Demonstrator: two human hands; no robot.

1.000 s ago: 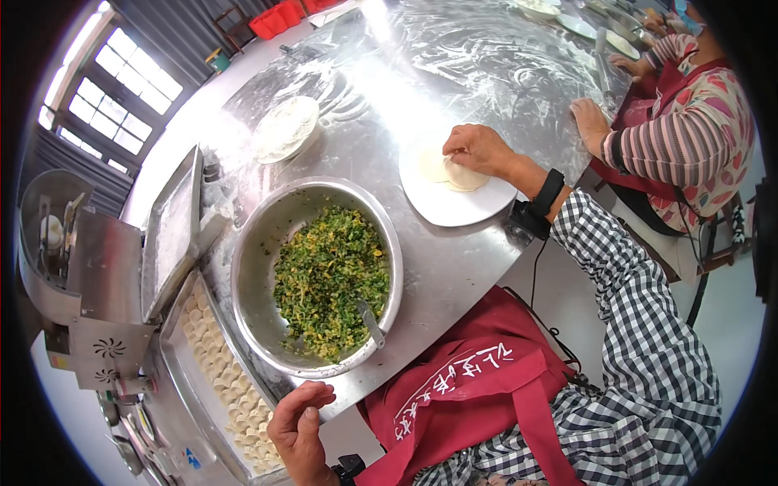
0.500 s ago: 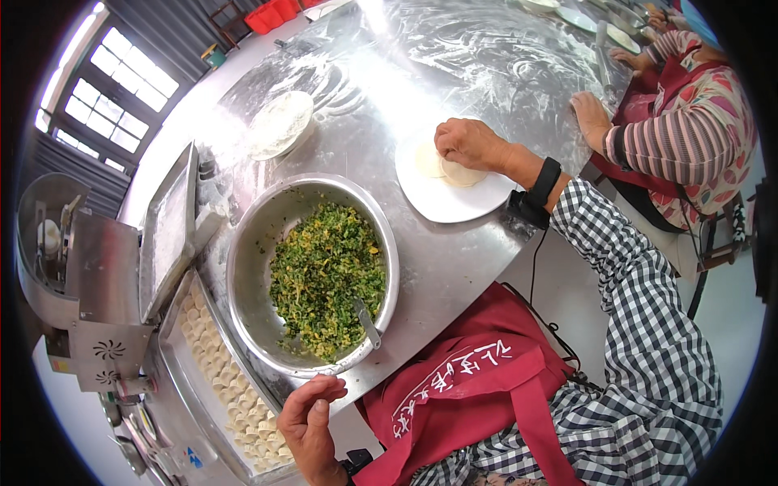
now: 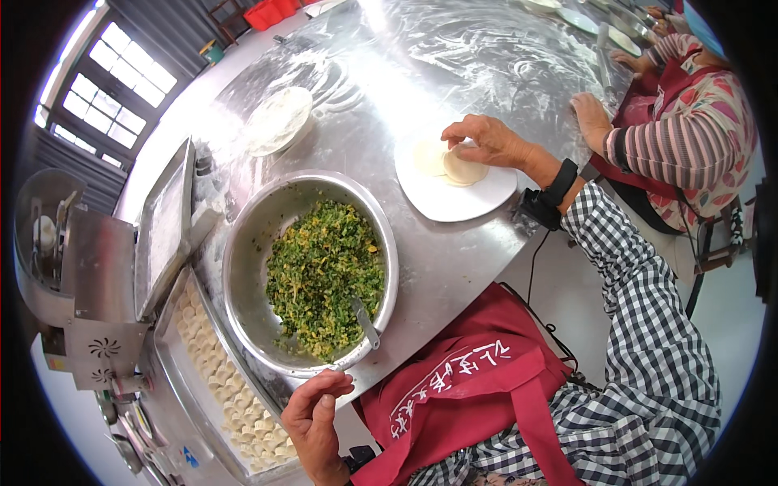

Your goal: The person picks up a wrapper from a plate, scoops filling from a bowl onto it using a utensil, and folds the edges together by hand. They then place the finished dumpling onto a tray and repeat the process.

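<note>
A floury metal table (image 3: 433, 271) carries a big bowl (image 3: 250, 247) of chopped green-and-yellow filling (image 3: 324, 279). Beyond its right side lies a white plate (image 3: 466, 209). Of the two hands, the right (image 3: 494, 142) bends over the plate, its grip unclear; the left (image 3: 316, 417), open and empty, is at the bowl's near rim. Smaller dough rounds (image 3: 468, 172) lie on the plate, beneath the right fingers.

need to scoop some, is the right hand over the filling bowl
No, the right hand is over the white plate.
</note>
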